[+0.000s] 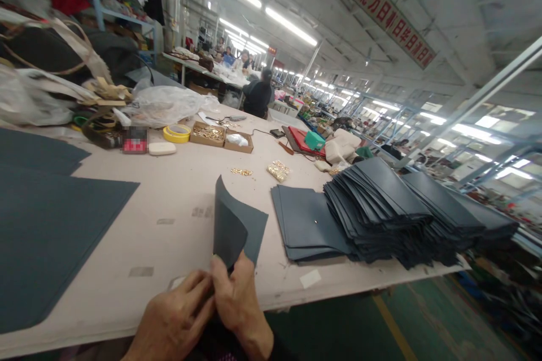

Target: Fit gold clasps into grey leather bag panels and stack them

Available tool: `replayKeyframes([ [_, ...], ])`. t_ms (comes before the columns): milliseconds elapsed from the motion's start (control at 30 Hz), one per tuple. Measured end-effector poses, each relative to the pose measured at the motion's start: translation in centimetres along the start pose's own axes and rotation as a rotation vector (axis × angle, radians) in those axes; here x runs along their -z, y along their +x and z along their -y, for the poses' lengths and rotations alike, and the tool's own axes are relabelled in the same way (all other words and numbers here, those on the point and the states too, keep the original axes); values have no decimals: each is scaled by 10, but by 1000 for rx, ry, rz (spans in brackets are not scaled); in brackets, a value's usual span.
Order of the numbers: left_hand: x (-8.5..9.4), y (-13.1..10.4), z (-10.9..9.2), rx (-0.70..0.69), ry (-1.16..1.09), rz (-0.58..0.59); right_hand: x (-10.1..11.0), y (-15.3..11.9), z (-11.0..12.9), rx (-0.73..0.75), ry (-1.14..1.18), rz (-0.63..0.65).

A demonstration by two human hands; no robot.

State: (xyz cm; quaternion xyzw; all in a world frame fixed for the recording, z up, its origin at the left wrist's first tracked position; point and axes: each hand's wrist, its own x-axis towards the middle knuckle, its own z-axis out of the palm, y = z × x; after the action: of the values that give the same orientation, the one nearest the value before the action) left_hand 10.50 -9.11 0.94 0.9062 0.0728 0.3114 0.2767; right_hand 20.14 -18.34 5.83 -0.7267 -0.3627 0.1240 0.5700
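Note:
A dark blue-grey leather panel stands curled up off the table in front of me, its upper part bent over. My right hand is closed on its lower edge, thumb towards me and fingers behind. Beside it, my left hand has its fingers bunched together, the tips meeting the right hand near the panel's bottom edge. Whatever those left fingertips pinch is hidden. To the right lies a flat pile of similar panels, the top one bearing a small gold metal fitting.
Tall stacks of panels fill the table's right side; large dark sheets cover the left. Farther back are loose gold fittings, a bag of fittings, small cardboard boxes and yellow tape rolls. A person sits beyond.

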Motion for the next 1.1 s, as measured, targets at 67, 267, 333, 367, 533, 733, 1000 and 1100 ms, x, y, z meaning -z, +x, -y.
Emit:
replayKeyframes([
  [67, 0, 0, -8, 127, -106, 28, 17, 14, -8, -37, 17, -107],
  [267, 12, -9, -6, 712, -515, 108, 138, 67, -41, -105, 92, -603],
  [333, 15, -15, 1, 802, -617, 134, 186, 80, -55, -93, -25, -823],
  [367, 15, -18, 4, 832, -644, 147, 209, 83, -63, -104, -107, -902],
  [533, 20, -20, -2, 888, -727, 127, 273, 64, -86, -206, -335, -1023],
  [733, 38, -8, -32, 740, -745, 97, 235, 21, -90, -114, -705, -863],
  [1000, 47, -12, -31, 701, -653, 69, 53, -3, -15, 182, -190, 247],
  [1100, 52, -17, -25, 653, -561, 23, 8, -3, 7, 315, -134, 465],
])
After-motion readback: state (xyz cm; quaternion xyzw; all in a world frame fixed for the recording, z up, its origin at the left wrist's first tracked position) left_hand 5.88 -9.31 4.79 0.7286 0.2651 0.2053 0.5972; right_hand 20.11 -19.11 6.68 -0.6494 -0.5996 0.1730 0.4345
